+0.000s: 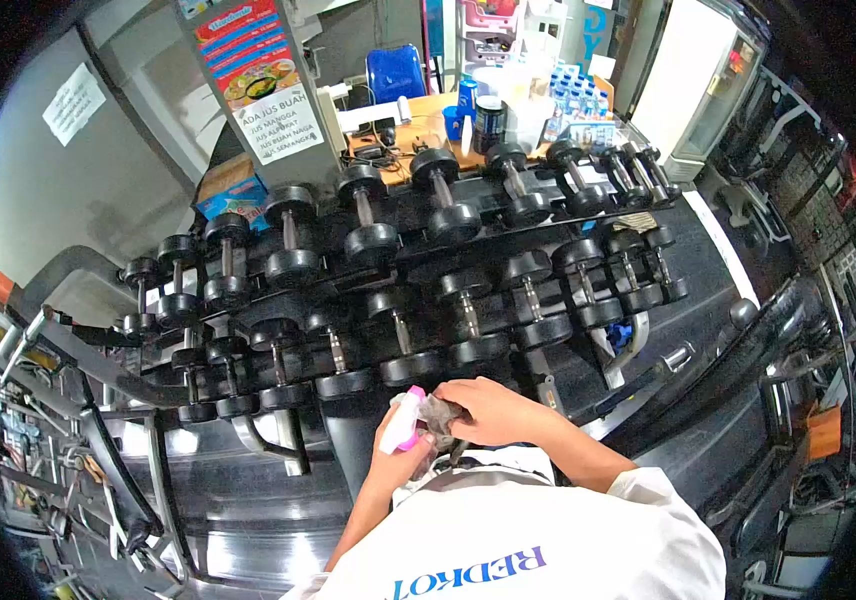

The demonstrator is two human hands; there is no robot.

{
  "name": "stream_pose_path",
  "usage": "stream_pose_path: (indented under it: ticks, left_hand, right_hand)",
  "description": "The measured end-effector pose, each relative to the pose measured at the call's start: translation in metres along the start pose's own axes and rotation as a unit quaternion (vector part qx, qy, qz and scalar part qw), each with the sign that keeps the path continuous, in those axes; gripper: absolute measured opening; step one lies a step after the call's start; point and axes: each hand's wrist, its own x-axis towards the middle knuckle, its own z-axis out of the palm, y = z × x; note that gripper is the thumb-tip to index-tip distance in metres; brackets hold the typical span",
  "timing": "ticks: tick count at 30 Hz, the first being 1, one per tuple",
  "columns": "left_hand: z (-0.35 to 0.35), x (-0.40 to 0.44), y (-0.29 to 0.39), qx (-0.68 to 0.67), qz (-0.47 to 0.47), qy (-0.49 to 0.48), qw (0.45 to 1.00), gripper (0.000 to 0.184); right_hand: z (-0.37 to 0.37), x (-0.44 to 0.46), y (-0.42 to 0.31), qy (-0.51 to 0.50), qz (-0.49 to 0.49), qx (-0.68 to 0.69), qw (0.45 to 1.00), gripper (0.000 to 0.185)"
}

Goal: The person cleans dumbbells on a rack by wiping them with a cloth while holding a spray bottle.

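Observation:
Close to my body, my left hand [394, 462] is closed around a spray bottle [405, 422] with a white and pink head. Just to its right, my right hand [493, 412] has its fingers curled on a crumpled grey cloth [439, 413], which touches or nearly touches the bottle. Most of the bottle's body is hidden by my hand and the cloth. Both hands are in front of the lower row of black dumbbells [407, 366] on a two-tier dumbbell rack [403, 262]. The upper row of dumbbells [445, 222] sits farther back.
Behind the rack stands a wooden desk [430, 112] with a dark jar [489, 124], a blue can and several water bottles [580, 97]. A blue chair [395, 74] is beyond it. Gym machine frames [153, 480] flank the left side, and a bench [708, 375] lies to the right.

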Motion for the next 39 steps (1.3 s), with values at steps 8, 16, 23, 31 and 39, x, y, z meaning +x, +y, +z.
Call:
stream_pose_path:
  ticks: [8, 16, 23, 31, 39]
  left_hand:
    - [-0.018, 0.010, 0.007, 0.104, -0.027, -0.061, 0.992, 0.041]
    - [-0.038, 0.014, 0.014, -0.036, -0.079, -0.085, 0.993, 0.054]
    - [-0.062, 0.018, 0.029, -0.017, -0.047, -0.074, 0.996, 0.033]
    - [-0.073, 0.025, 0.036, 0.077, 0.000, 0.005, 0.997, 0.023]
    - [-0.061, 0.054, 0.069, 0.122, 0.153, -0.097, 0.976, 0.022]
  right_hand:
    - [-0.002, 0.014, 0.005, 0.046, -0.008, 0.021, 0.999, 0.022]
    - [0.002, 0.035, -0.001, 0.031, 0.029, 0.075, 0.996, 0.030]
    - [0.005, 0.049, 0.002, -0.044, 0.080, -0.018, 0.996, 0.032]
    - [0.010, 0.052, 0.010, -0.085, 0.031, 0.064, 0.994, 0.028]
    - [0.099, 0.066, 0.070, -0.171, 0.263, 0.374, 0.873, 0.035]
